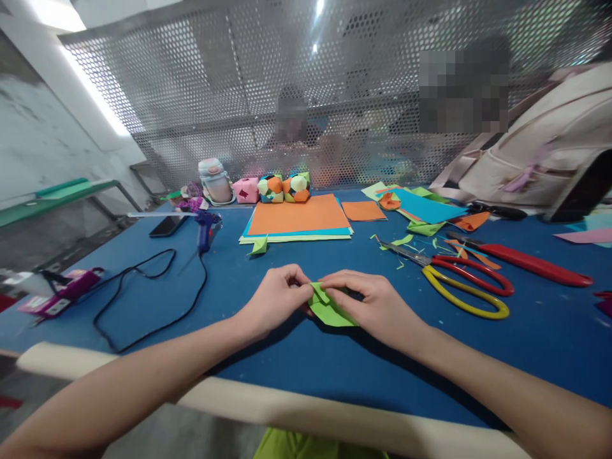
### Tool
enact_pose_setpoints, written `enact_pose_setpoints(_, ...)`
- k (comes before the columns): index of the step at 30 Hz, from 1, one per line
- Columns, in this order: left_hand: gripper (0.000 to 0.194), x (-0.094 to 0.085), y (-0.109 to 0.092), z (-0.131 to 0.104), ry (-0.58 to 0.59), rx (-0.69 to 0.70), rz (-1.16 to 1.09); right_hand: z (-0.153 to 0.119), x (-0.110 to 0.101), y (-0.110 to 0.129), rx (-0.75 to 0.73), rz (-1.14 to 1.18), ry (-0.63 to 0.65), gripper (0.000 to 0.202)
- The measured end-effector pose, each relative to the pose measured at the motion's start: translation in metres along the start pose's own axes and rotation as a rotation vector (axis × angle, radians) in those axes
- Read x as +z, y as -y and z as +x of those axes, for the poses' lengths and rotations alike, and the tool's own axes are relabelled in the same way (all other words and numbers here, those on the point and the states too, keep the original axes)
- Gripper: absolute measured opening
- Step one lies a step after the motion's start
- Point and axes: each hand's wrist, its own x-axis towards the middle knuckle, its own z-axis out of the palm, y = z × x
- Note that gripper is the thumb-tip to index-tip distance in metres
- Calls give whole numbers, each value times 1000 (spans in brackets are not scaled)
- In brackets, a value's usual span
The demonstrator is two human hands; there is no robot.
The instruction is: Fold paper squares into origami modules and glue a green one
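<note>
Pinches folded green paper (333, 313) in a nearly closed left hand (280, 294) and equally closed right hand (370, 296), over the near middle of a blue tabletop (287, 363) with a cream front edge (239, 400). Faces a perforated metal screen (201, 70), with a stained white wall (33, 121) at left. Cannot make out lettering on the purple power strip (67, 294).

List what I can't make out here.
Head view: parts of the green paper, covered by the left hand and right hand.
Head view: rest of the backpack, cut off by the picture's right edge.
Head view: purple item, likewise cut off, unidentifiable.
Head view: details behind the perforated metal screen, veiled by it.
</note>
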Motion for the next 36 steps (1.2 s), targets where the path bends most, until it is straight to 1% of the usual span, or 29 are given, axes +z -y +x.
enact_pose_setpoints(4,6,0,0,0,-5,11,42,0,1,-2,117,-50,-24,20)
enact_pose_setpoints(9,5,-1,0,-1,7,40,109,1,0,-1,171,-56,32,19)
enact_pose_setpoints(15,4,-2,0,-3,14,70,174,1,-1,2,196,-53,18,19)
enact_pose_setpoints(24,5,-2,0,-5,52,67,187,1,-1,2,214,-39,-14,18)
enact_pose_setpoints(32,9,-2,0,-5,81,49,172,0,-1,3,213,-45,-21,16)
enact_pose_setpoints(36,11,-3,1,-4,115,17,147,0,0,0,201,-70,-27,14)
